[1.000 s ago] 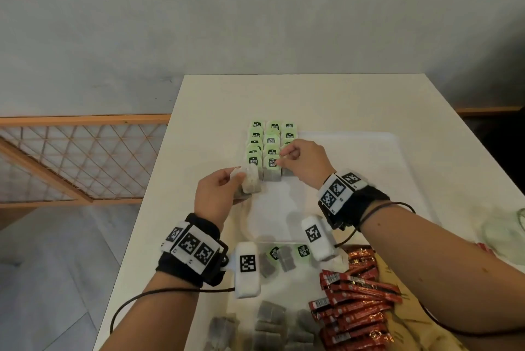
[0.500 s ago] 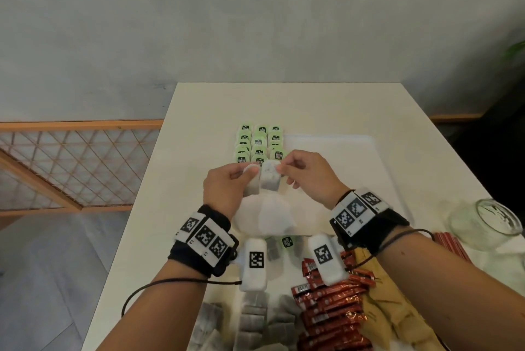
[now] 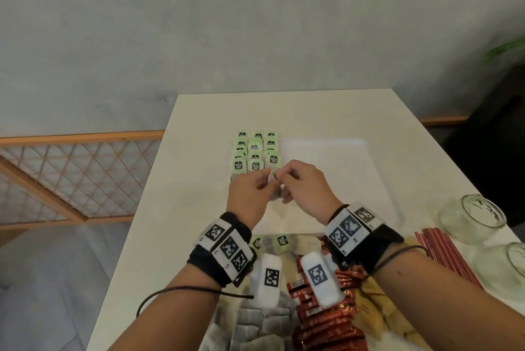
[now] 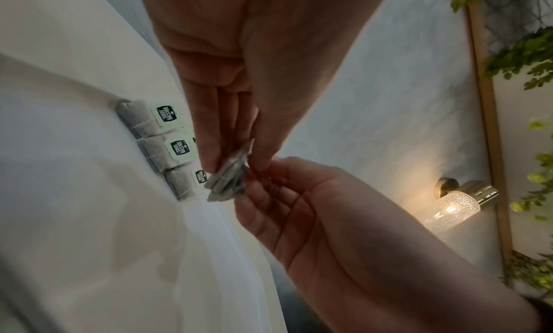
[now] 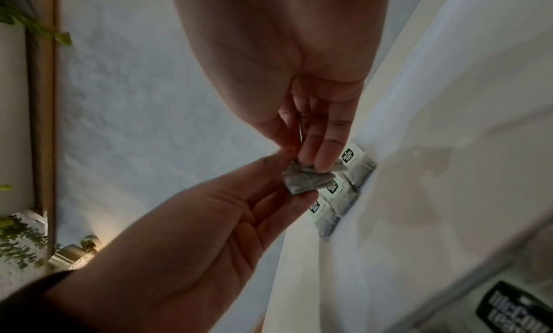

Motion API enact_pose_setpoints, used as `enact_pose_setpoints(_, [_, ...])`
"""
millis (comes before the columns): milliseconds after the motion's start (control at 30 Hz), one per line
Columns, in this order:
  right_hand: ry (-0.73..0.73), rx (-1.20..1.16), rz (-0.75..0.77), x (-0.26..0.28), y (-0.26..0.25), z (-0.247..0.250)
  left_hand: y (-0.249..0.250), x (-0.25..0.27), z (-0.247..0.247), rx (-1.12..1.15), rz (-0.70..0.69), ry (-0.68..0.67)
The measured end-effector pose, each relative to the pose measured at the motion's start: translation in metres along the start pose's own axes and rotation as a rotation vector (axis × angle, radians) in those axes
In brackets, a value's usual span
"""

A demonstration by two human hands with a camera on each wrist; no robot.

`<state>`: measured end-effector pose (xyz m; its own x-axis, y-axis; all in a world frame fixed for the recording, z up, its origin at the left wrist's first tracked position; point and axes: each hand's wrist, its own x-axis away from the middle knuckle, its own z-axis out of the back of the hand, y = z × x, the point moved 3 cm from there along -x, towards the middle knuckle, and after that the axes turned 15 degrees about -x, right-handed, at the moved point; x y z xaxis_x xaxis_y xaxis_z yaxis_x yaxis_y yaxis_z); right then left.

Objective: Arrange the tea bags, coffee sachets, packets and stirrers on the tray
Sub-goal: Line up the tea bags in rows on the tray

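Hands have drawn together since a second ago. I see left hand (image 3: 250, 196) and right hand (image 3: 308, 190) both pinching small grey paper tea bags (image 4: 229, 180) above white plastic tray (image 3: 341, 169).

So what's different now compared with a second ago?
The left hand and right hand have come together, both pinching the same small bunch of tea bags above the tray. A second ago the hands were apart, at the front of the rows. The rows stay put.
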<state>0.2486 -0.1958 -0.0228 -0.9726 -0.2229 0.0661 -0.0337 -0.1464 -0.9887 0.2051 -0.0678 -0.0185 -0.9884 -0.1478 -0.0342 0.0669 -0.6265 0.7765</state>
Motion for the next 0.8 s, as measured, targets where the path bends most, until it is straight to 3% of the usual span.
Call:
enact_pose_setpoints(200, [-0.069,-0.104,-0.060,-0.002,0.007,0.003,-0.016,-0.013,-0.004,-0.063,0.083,0.028])
enact_pose_setpoints(333, [-0.017,0.045,-0.049,-0.015,0.021,0.010,-0.030,-0.018,-0.012,-0.033,0.116,0.010])
enact_pose_setpoints(567, [-0.171,0.167,-0.165,-0.039,0.046,0.003,-0.048,-0.018,-0.007,-0.013,0.158,0.004])
enact_pose_setpoints(800, [-0.103,0.292,-0.187,-0.073,0.060,0.010,-0.086,-0.038,0.014,0.137,0.319,0.077])
